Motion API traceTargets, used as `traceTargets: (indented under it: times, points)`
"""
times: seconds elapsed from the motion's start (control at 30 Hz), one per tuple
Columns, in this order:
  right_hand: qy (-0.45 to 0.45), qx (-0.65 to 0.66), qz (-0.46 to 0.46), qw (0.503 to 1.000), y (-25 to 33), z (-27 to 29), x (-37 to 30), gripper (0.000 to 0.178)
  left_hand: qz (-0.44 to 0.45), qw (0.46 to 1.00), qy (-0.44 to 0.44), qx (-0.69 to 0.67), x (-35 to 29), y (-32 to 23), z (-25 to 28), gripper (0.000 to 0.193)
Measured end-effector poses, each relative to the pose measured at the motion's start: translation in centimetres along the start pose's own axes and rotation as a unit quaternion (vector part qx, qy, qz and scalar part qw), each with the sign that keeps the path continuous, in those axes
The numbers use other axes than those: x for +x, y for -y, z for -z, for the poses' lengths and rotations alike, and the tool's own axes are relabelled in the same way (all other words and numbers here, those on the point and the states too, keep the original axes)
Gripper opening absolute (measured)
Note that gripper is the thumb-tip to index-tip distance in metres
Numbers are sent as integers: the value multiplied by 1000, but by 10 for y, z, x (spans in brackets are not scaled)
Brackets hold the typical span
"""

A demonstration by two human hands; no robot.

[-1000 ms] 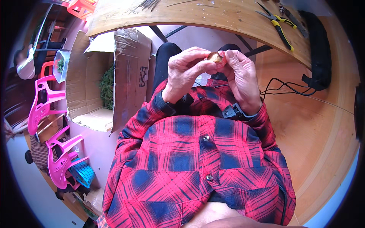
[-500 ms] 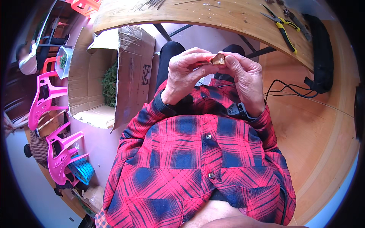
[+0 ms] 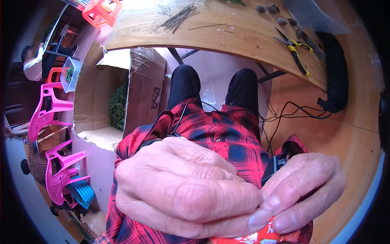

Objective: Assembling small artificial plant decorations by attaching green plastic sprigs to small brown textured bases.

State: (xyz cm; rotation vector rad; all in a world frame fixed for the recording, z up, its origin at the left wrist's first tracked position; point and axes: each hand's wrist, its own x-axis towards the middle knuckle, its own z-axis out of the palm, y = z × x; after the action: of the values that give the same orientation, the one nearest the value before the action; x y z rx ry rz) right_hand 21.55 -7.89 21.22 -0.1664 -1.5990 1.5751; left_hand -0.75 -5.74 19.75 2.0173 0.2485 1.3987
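Note:
Large in the picture and close to the camera, my left hand (image 3: pixel 183 187) has its fingers curled and pinched at the lower middle. My right hand (image 3: pixel 306 189) meets it fingertip to fingertip. Both pinch a small red wrapper (image 3: pixel 264 236) with white printing, which shows only at the lower edge beneath the fingers. Most of the wrapper and whatever is inside it are hidden. Below the hands are my plaid shirt and dark trouser legs (image 3: pixel 243 87).
A wooden table (image 3: pixel 227 36) ahead carries thin sticks (image 3: pixel 178 18), pine cones (image 3: pixel 273 8) and yellow-black pliers (image 3: pixel 295 46). On the left stand a cardboard box (image 3: pixel 142 81) with greenery (image 3: pixel 118 105), pink chairs (image 3: pixel 57 171) and a blue basket (image 3: pixel 82 194). Black cables (image 3: pixel 296 112) trail at right; a person (image 3: pixel 34 63) sits far left.
Both hands have come up and back toward the camera with the red wrapper. The gold-brown piece seen at its opening before is now out of sight. More of the table shows.

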Motion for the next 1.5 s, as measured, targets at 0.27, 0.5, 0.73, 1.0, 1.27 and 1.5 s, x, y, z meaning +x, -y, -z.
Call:
traceTargets:
  times: [0.27,0.5,0.73,1.0,1.27,1.5]
  points:
    - [15,69,75,995,-17,9,6,8,-88,981,162,-67,22,-2,7,16]
    - [56,126,75,988,-25,14,15,8,-88,975,169,-116,15,-3,6,16]
    - [65,154,14,986,-16,15,24,5,109,945,212,-222,-14,-2,6,15]
    - [-107,63,47,991,-40,10,6,9,6,981,-119,-152,-11,27,-22,12]
    - [-364,-88,-93,922,-88,41,-12,9,328,873,-254,-256,-30,83,-41,29]
    - [-292,-251,-182,905,-121,45,-32,17,262,964,-18,30,-66,124,-35,16]
